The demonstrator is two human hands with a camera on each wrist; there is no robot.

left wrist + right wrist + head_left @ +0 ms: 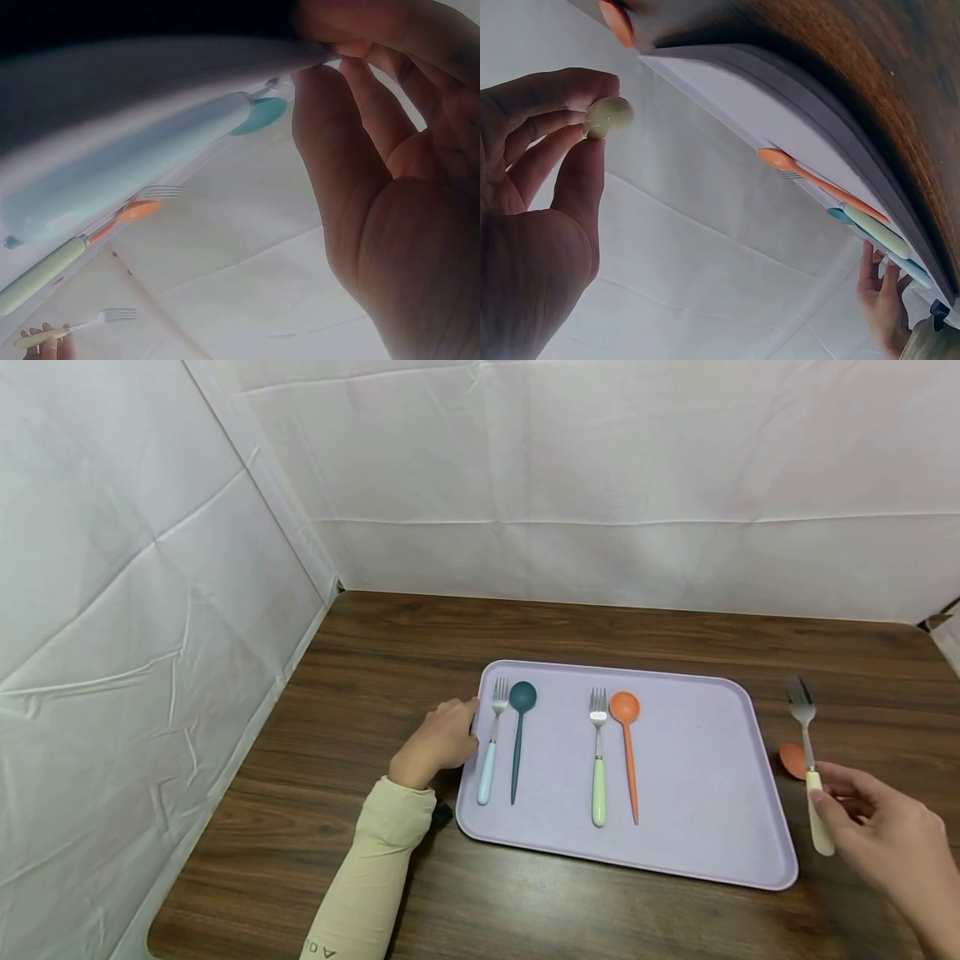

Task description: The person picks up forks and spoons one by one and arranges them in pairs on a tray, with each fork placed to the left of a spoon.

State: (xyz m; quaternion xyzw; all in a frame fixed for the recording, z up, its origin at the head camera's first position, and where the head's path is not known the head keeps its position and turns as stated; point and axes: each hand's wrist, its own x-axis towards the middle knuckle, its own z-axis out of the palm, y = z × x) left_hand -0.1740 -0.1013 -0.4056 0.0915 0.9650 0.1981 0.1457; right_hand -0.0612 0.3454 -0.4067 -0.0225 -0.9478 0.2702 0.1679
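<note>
My right hand [888, 827] pinches a fork [814, 810] by its cream handle, tines up, to the right of the lilac tray [697, 777]. The rounded handle end [611, 116] shows between thumb and fingers in the right wrist view. At the tray's left rim, my left hand [442, 735] grips the edge between thumb and fingers. Closest to it on the tray lie a fork with a pale blue handle [487, 772] and a dark teal spoon [522, 697]. Farther right on the tray are a green-handled fork [598, 789] and an orange spoon [625, 707].
An orange-red spoon bowl [792, 761] lies on the table just right of the tray, its handle hidden behind the right hand. The dark wooden table [315, 727] is bordered by white cloth walls [600, 468] at the back and left.
</note>
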